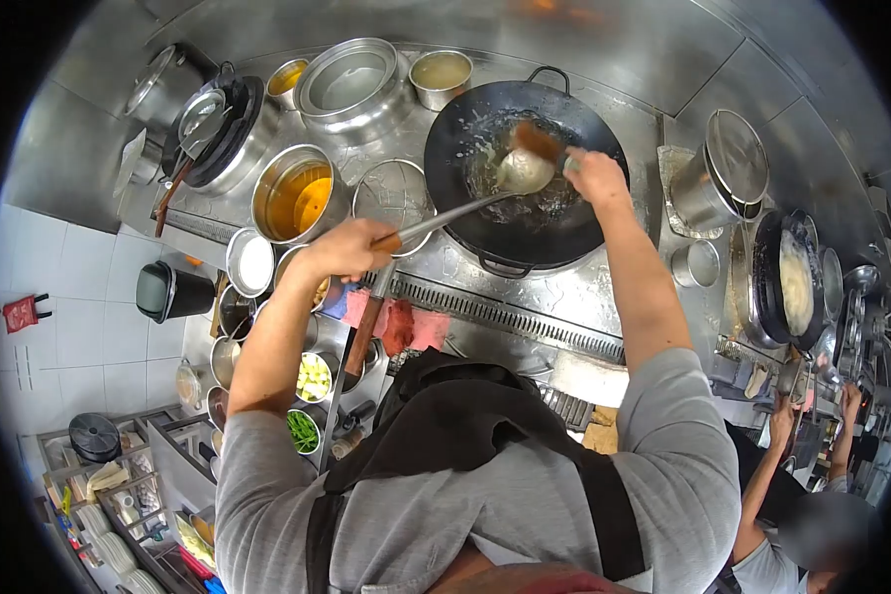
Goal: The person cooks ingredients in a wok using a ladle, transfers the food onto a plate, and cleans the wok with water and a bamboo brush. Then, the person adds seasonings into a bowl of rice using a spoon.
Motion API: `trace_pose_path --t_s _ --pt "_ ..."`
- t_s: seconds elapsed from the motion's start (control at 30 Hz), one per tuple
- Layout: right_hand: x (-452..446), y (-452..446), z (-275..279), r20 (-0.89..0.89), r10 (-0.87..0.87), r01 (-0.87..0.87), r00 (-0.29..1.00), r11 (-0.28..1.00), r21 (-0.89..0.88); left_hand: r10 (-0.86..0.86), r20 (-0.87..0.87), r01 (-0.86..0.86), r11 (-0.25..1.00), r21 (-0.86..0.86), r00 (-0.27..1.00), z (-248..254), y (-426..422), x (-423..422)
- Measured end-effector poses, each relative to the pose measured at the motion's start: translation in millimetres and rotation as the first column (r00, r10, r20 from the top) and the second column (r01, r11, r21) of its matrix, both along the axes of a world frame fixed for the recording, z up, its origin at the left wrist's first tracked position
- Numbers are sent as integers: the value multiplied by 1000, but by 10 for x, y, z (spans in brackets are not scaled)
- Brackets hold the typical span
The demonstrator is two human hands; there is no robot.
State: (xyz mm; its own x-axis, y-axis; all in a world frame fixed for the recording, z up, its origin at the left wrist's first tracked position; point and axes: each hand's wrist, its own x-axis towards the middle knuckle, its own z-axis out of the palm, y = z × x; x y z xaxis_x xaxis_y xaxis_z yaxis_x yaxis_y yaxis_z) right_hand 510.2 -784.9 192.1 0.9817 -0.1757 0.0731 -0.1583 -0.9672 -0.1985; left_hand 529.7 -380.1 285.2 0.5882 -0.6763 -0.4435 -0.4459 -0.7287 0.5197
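Left hand (346,247) is closed around the handle of a ladle (527,174); right hand (596,176) grips a brown brush (537,142), blurred, probably bristled. Both tools are inside the black wok (554,238) on a stainless-steel range (599,289). Steel panels (614,49) stand behind; white tiles (84,265) cover the left wall.

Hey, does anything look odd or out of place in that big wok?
Nothing plainly stands out. Wet, whitish streaks mark the inside of the wok around the ladle, but that looks like ordinary mess from use.
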Motion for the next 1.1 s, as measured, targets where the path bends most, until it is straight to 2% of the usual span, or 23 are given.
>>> trace_pose_path --t_s 0.03,0.07,0.1,0.13,0.2,0.27,0.33,0.4,0.43,0.47,0.5,0.53,0.6,0.67,0.73,0.8,0.83,0.87,0.9,0.93,1.0,1.03,1.1 --pt "-41 -34 -19 -1 -1 1 1000 1000 1 199 -370 -258 959 -117 907 -257 176 -15" --pt "-87 -85 -40 118 -122 99 986 978 186 293 -697 -516 847 -128 654 -483 326 -21" --pt "-160 -135 -74 208 -260 169 943 912 372 248 -836 -635 759 -147 489 -644 457 -77" --pt "-255 -182 -140 207 -266 176 941 912 370 165 -937 -744 656 -129 308 -780 573 -159" --pt "-472 -235 -290 -86 34 -26 996 995 93 115 -961 -755 644 -122 253 -965 742 -286" --pt "-579 -283 -81 -151 40 -18 988 989 148 52 -974 -769 623 -141 221 -984 796 -319" --pt "-666 -300 81 -60 -61 74 996 965 252 227 -926 -758 647 -88 302 -948 739 -378" --pt "-725 -204 260 -25 -113 115 993 952 283 396 -507 -508 855 -100 766 -1055 691 -365" --pt "-772 -100 302 62 -109 77 992 921 383 347 -179 -370 922 -117 921 -1088 675 -365" --pt "-821 -29 314 145 -117 34 983 879 476 345 -180 -368 923 -116 921 -1106 651 -383" --pt "-843 -6 140 233 48 -145 971 897 417 299 -3 -295 942 -158 954 -1113 617 -394" --pt "-847 45 166 -15 185 -174 983 948 266 246 178 -213 959 -186 953 -1116 579 -398" --pt "-839 -30 274 -44 197 -194 979 978 70 274 205 -230 949 -216 940 -1097 534 -449" --pt "-761 -228 408 0 -13 13 1000 999 -49 378 67 -361 915 -182 924 -993 471 -476" --pt "-763 -344 522 78 -40 44 996 998 -52 341 106 -322 932 -164 934 -990 492 -484" --pt "-791 -279 591 264 6 -56 965 982 183 302 145 -280 948 -153 942 -980 452 -478" --pt "-781 -244 496 213 -15 -79 977 903 423 383 -62 -388 914 -119 922 -939 402 -507" --pt "-719 -246 251 18 -82 58 996 822 566 454 -263 -484 873 -61 851 -917 379 -540" --pt "-692 -172 74 -90 -117 146 989 874 463 457 -518 -585 804 -108 723 -1065 405 -574" --pt "-646 -118 -16 -188 -159 217 969 913 347 455 -515 -585 803 -114 726 -1033 373 -658" --pt "-634 -302 -73 -154 -179 224 972 904 363 382 -883 -784 620 27 272 -912 319 -820" --pt "-653 -389 -122 -133 -198 235 971 896 377 391 -880 -786 617 32 271 -954 373 -871" --pt "-651 -374 -83 -150 -395 389 906 641 662 94 -990 -829 542 137 -102 -1120 415 -916"
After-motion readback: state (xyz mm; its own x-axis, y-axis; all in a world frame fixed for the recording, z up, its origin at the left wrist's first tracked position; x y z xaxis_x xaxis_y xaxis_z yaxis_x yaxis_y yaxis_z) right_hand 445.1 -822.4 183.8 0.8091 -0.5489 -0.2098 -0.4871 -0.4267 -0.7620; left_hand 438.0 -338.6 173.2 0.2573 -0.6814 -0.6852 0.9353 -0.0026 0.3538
